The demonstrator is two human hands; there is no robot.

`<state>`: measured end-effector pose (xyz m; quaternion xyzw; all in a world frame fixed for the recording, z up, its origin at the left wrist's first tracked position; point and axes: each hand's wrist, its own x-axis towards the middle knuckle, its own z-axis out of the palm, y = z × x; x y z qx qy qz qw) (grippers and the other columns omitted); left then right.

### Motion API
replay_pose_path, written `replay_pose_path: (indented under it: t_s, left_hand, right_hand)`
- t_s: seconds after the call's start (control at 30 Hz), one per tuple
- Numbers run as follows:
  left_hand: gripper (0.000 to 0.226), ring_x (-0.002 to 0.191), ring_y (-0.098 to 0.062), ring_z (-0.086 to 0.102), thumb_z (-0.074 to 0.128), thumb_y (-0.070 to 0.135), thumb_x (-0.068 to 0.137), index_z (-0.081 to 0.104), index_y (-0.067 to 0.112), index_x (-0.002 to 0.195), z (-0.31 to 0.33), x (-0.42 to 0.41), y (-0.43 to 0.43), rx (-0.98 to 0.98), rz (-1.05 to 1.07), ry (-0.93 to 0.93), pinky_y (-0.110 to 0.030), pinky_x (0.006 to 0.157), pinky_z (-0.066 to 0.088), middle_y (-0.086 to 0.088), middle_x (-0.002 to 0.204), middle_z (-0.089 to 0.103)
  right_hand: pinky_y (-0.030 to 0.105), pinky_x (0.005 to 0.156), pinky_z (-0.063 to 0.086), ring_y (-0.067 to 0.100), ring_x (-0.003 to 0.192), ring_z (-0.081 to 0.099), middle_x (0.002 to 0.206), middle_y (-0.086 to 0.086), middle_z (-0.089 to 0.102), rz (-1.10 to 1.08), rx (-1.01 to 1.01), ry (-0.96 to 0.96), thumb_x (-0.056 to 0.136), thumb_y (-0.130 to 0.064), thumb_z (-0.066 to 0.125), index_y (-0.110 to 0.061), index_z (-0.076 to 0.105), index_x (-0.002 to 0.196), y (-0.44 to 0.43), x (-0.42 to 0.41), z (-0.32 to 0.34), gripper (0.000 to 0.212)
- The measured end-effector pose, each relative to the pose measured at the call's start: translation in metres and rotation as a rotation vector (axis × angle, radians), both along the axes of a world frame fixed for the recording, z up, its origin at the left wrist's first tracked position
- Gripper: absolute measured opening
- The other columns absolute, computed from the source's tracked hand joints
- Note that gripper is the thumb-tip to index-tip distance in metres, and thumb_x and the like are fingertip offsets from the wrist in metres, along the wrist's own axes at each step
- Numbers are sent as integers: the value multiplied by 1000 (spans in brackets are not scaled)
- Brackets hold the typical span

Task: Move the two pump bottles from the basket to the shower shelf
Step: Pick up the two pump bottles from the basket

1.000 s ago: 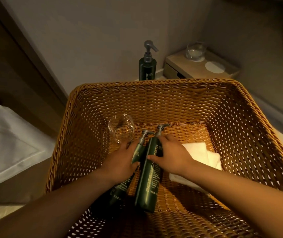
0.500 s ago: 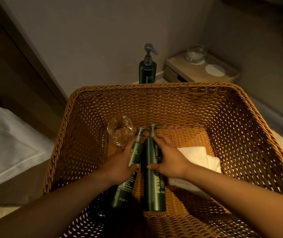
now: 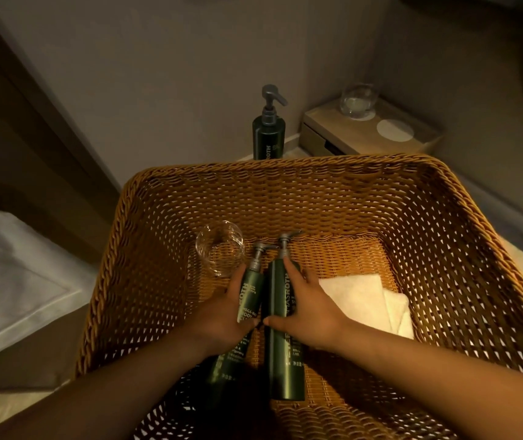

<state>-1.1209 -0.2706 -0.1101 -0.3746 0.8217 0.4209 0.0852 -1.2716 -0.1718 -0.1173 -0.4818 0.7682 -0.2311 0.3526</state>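
Two dark green pump bottles lie side by side inside a woven wicker basket [image 3: 165,198], pumps pointing away from me. My left hand [image 3: 222,315] wraps the left pump bottle [image 3: 249,290] around its middle. My right hand [image 3: 309,308] grips the right pump bottle [image 3: 277,360], fingers over its upper body. Both bottles sit low in the basket; I cannot tell whether they touch its floor.
In the basket, a clear glass [image 3: 220,246] stands left of the pumps and a folded white towel [image 3: 377,301] lies to the right. Behind the basket stand a third green pump bottle [image 3: 268,134] and a wooden box [image 3: 368,131] with a glass. White cloth [image 3: 9,274] lies at left.
Both hands have closed more firmly round the bottles. The right bottle has swung from a tilt to lie straight, parallel to the left one, and both have shifted slightly nearer the glass.
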Motion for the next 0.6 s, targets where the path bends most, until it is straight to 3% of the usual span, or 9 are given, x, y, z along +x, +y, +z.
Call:
replay_pose_path:
  t_s: [0.2, 0.3, 0.47, 0.6]
  left_hand:
    - [98, 112, -21, 54, 65, 21, 84, -10, 37, 145, 6, -1, -3, 10, 12, 74, -38, 92, 46, -10, 138, 47]
    - [98, 117, -21, 51, 65, 19, 84, -9, 38, 144, 9, -3, -3, 17, 16, 106, -34, 94, 44, -8, 142, 42]
    - [98, 116, -21, 52, 64, 18, 85, -12, 36, 144, 10, -2, -2, 35, 9, 94, -39, 95, 45, -10, 140, 44]
    - [98, 118, -20, 50, 64, 19, 85, -12, 38, 144, 15, -2, -5, 30, 4, 106, -34, 96, 43, -7, 144, 40]
  right_hand:
    - [30, 96, 42, 26, 127, 39, 146, 14, 31, -44, 10, -108, 62, -26, 83, -33, -7, 147, -6, -7, 3, 124]
    - [24, 85, 42, 28, 124, 41, 142, 16, 31, -71, 37, -123, 63, -28, 81, -32, -11, 146, -9, -6, 0, 125]
    - [34, 94, 46, 25, 120, 45, 135, 12, 45, -109, -13, -146, 66, -29, 81, -27, -3, 148, -10, -5, -1, 117]
    - [29, 89, 47, 21, 113, 53, 133, 7, 50, -123, -12, -160, 65, -24, 82, -30, 0, 147, -8, -8, 6, 116]
